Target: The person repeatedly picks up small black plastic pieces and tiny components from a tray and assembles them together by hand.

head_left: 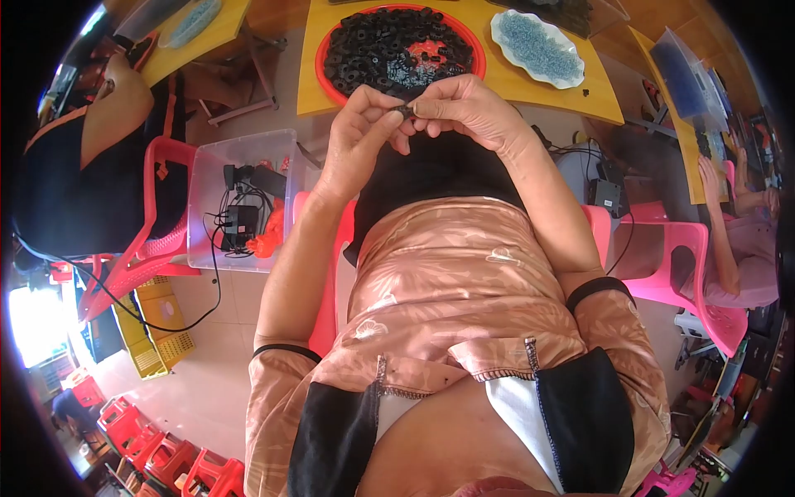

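My left hand (362, 137) and my right hand (474, 114) meet at the near edge of a yellow table (319, 98). Between their pinched fingertips is a small dark piece (405, 109); its exact kind is too small to make out. Just beyond my fingers lies a round red tray (480, 62), heaped with small black parts (364, 45) that look like short hollow plastic pieces. To the right of it, a white scalloped dish (570, 81) holds many tiny blue-grey, translucent pieces (538, 48). Both hands are closed, with fingers curled.
A clear plastic bin (197, 207) with black power adapters (240, 219) and cables stands at left, beside a pink chair (153, 207) and a seated person (99, 166). Another person's hand (710, 178) rests at the right-hand table. Red stools (170, 455) stand behind.
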A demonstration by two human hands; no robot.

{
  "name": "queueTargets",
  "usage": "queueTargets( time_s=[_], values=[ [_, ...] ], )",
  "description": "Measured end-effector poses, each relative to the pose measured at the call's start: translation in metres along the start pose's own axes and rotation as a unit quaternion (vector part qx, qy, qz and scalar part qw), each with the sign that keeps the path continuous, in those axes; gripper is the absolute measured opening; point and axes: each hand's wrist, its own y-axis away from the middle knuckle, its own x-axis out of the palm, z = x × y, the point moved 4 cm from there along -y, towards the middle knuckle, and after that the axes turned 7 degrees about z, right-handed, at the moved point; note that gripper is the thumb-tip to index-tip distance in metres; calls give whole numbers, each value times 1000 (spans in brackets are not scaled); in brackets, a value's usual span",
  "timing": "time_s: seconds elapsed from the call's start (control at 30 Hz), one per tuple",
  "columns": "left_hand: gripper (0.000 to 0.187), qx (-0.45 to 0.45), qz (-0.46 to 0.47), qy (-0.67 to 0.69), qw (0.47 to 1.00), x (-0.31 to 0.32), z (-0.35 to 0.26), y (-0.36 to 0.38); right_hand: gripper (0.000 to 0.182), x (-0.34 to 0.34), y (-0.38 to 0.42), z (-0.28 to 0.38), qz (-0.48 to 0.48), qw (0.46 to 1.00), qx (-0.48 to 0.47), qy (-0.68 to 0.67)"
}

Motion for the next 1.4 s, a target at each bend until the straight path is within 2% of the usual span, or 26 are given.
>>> queueTargets(
  time_s=[0.4, 0.5, 0.6, 0.8, 0.97, 1.13, 1.2, 1.37, 1.4],
  values=[
    [8, 24, -55, -20, 998, 1, 6, 3, 20, 7, -10, -11, -23, 999, -22, 11],
    [7, 37, -35, -54, 997, 4, 6, 1, 21, 4, -8, -13, -16, 999, -17, -23],
    [10, 34, -46, -64, 996, 3, 3, -5, 26, 6, -9, -7, -30, 997, -64, 15],
    [17, 36, -61, -54, 996, -3, 4, -5, 40, 3, -6, -7, -73, 993, -50, -73],
    [16, 18, -93, -71, 993, -6, -1, -1, 46, 10, -6, -10, -46, 998, -23, -38],
    [14, 53, -109, -54, 991, -1, -5, 2, 53, 18, -7, -14, -14, 998, 42, -52],
    [12, 71, -121, -56, 989, -3, -5, 0, 51, 23, -6, -14, 14, 995, 53, -81],
    [14, 2, -85, 29, 996, 1, -2, 2, 48, 44, -8, -21, 51, 985, 41, -160],
    [14, 0, -64, 47, 997, 0, 1, 2, 48, 46, -7, -22, 116, 972, 39, -200]
  ],
)
